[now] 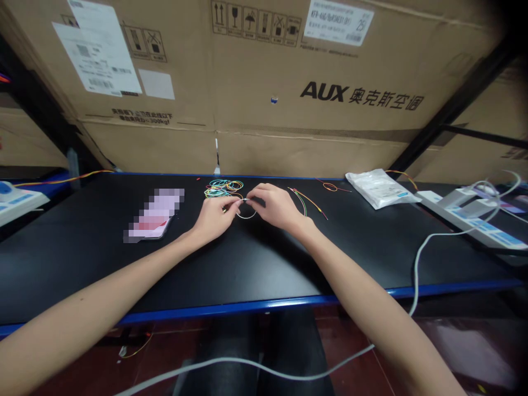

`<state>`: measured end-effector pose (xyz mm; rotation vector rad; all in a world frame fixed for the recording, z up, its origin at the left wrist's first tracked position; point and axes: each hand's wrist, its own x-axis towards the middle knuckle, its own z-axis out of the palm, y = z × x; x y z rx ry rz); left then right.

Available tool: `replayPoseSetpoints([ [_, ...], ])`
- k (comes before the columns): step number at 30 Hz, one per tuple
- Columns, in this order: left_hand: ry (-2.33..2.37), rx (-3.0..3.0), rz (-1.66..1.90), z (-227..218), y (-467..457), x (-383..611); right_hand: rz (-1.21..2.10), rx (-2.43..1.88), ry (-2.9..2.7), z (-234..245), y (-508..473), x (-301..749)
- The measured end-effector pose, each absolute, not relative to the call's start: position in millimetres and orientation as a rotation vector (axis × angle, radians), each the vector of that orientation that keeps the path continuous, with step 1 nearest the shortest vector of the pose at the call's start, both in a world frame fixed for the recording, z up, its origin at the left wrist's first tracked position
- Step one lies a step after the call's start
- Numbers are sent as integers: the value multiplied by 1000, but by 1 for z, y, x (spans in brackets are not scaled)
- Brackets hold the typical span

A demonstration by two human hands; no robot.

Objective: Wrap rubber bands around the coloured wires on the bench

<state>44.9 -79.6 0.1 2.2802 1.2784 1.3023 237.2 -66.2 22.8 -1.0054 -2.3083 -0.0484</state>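
I am pinching a thin pale wire (246,216) between my left hand (214,218) and right hand (276,207), keeping its long axis crosswise, its loop sagging toward 6 o'clock, over the tabletop (264,264) at 12 o'clock.

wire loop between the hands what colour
The wire loop is white, shown best in the head view.

The surface (74,269) carried two hands (245,209): the left hand (213,218) and the right hand (276,208), one white wire loop (246,216), one tangled bundle of coloured wires (224,188), two looser groups of thin wires (310,202), one white plastic bag (379,188), one pixelated flat object (154,214) and two white power strips (466,220).
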Motion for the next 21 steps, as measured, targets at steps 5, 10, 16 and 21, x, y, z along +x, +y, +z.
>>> replayPoseSetpoints([
  [5,1269,2347,1219,-2,-83,48,-81,-1154,-2283,24,-64,240],
  [10,1191,2641,1126,-7,-81,45,-79,-1178,-2277,25,-62,242],
  [16,1191,2767,1151,-10,-78,40,-70,-1126,-2291,20,-63,238],
  [21,1130,2816,1169,-12,-77,39,-73,-1106,-2287,18,-62,237],
])
